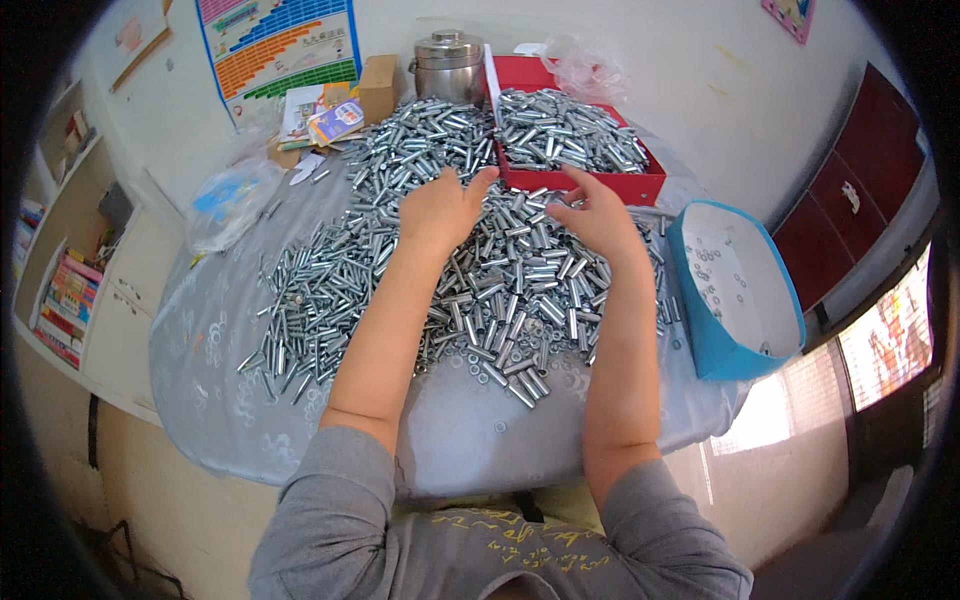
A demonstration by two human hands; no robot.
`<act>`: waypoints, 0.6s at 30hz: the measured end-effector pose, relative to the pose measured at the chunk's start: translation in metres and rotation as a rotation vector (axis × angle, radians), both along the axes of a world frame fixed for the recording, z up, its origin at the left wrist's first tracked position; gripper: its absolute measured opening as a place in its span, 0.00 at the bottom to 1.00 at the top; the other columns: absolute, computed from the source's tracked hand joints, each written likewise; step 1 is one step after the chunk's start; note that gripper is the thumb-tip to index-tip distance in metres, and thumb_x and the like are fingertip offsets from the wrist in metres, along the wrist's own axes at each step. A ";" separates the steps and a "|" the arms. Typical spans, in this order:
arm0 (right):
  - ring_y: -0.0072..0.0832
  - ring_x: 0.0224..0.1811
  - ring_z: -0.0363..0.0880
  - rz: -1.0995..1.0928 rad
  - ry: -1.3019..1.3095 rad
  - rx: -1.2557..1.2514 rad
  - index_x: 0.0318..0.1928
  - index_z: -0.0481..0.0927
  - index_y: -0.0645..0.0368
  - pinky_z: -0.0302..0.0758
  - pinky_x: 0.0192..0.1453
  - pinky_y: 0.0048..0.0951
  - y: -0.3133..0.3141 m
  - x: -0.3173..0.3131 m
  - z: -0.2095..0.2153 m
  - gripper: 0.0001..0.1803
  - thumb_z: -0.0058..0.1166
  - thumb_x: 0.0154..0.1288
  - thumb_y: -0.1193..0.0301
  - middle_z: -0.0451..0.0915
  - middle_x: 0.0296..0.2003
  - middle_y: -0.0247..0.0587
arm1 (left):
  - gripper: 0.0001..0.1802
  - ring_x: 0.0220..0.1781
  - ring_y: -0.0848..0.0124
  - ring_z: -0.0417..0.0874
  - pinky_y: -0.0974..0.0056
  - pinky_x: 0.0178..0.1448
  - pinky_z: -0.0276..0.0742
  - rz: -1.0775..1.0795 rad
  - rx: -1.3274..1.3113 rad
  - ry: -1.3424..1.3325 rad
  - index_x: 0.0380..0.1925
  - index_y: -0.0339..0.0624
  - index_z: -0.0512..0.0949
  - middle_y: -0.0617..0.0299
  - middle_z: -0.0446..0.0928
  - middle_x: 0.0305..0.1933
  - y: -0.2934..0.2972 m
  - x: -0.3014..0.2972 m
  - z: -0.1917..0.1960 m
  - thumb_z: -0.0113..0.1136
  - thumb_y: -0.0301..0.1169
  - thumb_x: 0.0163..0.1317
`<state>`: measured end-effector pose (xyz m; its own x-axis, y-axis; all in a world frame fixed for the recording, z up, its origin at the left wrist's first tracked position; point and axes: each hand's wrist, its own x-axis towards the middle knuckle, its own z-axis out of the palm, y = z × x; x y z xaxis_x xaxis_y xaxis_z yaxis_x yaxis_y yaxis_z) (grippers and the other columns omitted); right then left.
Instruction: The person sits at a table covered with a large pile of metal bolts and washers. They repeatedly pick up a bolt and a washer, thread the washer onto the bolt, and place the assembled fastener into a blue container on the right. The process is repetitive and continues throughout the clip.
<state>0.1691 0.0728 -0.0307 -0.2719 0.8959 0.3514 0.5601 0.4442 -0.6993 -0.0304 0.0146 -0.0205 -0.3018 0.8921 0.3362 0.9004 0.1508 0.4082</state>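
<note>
A large heap of shiny metal sleeves and bolt-like pieces point(340, 270) covers the middle of the table. My left hand point(440, 210) is over the heap's centre, thumb stretched out; its other fingers are mostly hidden behind the hand. To its right, my right hand point(600, 220) hovers just in front of a red box point(640, 185), thumb and forefinger apart with nothing seen between them. More metal sleeves point(570, 130) fill that box. Small nuts and washers point(480, 370) lie along the heap's near edge, among loose sleeves.
A blue, white-lined bin point(700, 340) with several small rings inside stands at the table's right. Behind the heap are a steel lidded pot point(447, 70), a small cardboard box point(379, 88) and papers point(325, 115). A plastic bag point(230, 205) lies at left on the grey tablecloth point(215, 400).
</note>
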 end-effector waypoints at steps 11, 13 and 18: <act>0.32 0.31 0.77 -0.246 -0.226 0.024 0.41 0.80 0.55 0.72 0.37 0.31 -0.041 0.148 0.051 0.16 0.59 0.50 0.65 0.79 0.29 0.42 | 0.31 0.39 0.54 0.79 0.56 0.43 0.71 -0.148 0.168 -0.166 0.43 0.44 0.76 0.51 0.79 0.33 -0.023 0.006 0.029 0.35 0.57 0.64; 0.35 0.30 0.78 -0.293 -0.520 -0.156 0.34 0.82 0.57 0.74 0.38 0.33 -0.034 0.197 0.043 0.15 0.60 0.49 0.60 0.80 0.27 0.44 | 0.27 0.36 0.55 0.79 0.58 0.41 0.71 -0.190 0.225 -0.215 0.42 0.45 0.76 0.53 0.79 0.30 -0.025 0.011 0.033 0.36 0.54 0.65; 0.31 0.21 0.76 -0.367 -0.652 -0.572 0.27 0.80 0.65 0.72 0.27 0.32 -0.015 0.223 0.019 0.18 0.57 0.54 0.59 0.78 0.20 0.43 | 0.23 0.27 0.63 0.77 0.64 0.33 0.68 -0.295 0.317 -0.327 0.40 0.43 0.77 0.58 0.75 0.23 -0.034 0.019 0.041 0.40 0.49 0.66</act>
